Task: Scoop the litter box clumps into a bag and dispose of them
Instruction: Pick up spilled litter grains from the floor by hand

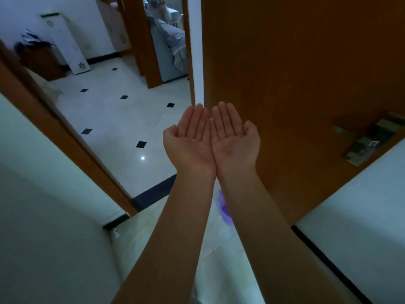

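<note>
The floor (122, 119) is white with small black diamonds; the door (295, 73) is orange-brown; a purple thing (225, 210) is translucent.

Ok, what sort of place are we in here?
Most likely a home, standing at an interior doorway: an open wooden door with a lever handle, a pale tiled floor with small black diamond insets, and a covered sofa in the room beyond.

A purple translucent plastic thing (224, 210) by the brown wooden door's (295, 73) foot lies mostly hidden behind the right forearm (263, 216).
</note>
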### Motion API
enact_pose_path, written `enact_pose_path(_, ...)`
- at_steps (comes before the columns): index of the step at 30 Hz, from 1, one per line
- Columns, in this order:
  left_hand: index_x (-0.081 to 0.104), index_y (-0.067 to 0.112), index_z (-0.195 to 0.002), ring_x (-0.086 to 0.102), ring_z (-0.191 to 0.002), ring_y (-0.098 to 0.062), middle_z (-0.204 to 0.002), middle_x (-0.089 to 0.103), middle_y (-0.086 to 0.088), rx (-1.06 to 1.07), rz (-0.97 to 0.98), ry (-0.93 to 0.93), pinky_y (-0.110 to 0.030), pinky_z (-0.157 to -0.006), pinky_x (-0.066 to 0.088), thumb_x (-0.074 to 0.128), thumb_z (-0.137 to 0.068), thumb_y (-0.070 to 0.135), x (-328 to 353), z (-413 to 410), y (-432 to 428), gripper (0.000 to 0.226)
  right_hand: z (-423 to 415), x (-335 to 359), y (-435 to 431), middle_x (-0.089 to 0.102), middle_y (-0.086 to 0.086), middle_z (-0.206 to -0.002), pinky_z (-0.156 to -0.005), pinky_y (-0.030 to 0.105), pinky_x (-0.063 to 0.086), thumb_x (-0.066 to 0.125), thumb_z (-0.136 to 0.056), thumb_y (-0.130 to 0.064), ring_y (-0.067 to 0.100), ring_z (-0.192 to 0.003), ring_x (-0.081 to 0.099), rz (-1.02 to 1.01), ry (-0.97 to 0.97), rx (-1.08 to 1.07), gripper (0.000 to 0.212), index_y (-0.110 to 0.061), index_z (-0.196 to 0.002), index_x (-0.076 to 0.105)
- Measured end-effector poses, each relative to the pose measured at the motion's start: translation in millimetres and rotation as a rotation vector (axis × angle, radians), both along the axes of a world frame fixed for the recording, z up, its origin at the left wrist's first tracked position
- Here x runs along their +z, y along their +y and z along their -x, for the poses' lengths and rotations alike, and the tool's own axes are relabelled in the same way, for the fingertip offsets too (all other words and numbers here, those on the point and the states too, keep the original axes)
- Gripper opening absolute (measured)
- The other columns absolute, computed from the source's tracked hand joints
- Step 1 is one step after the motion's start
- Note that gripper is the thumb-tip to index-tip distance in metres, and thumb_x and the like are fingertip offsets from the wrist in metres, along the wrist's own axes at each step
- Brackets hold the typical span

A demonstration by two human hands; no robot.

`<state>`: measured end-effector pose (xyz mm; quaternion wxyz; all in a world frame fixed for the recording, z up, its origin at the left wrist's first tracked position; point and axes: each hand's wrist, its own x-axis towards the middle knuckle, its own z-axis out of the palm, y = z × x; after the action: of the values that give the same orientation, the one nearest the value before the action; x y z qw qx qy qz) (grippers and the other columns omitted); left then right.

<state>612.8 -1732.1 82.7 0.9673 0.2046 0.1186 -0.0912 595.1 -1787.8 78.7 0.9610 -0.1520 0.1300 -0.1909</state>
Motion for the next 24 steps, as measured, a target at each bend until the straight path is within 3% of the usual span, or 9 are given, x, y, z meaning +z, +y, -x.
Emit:
enact_pose_path(12,0.064,-0.001,-0.122,0.071,-0.107,-0.029,-0.111,0.074,-0.017,-0.352,-0.042,0.026,-0.043,-0.109,0.046,0.026,-0.105,0.029,0,-101,-72,0.051,-85,-1,-63,0.072,0.013,-0.116,-0.106,0.038,0.045,0.022,-0.107,-0.033,0.026,-0.115,0.066,-0.037,0.068,-0.364,0.053,-0.003,-0.118,0.064)
enact_pose_path(24,0.065,-0.002,-0.121,0.071,-0.106,-0.029,-0.111,0.073,-0.018,-0.291,-0.106,-0.029,-0.042,-0.106,0.048,0.027,-0.105,0.028,7,-232,-111,0.051,-217,1,-104,0.072,0.012,-0.117,-0.102,0.035,0.047,0.021,-0.107,-0.034,0.023,-0.114,0.066,-0.087,0.022,-0.300,0.055,-0.002,-0.123,0.063)
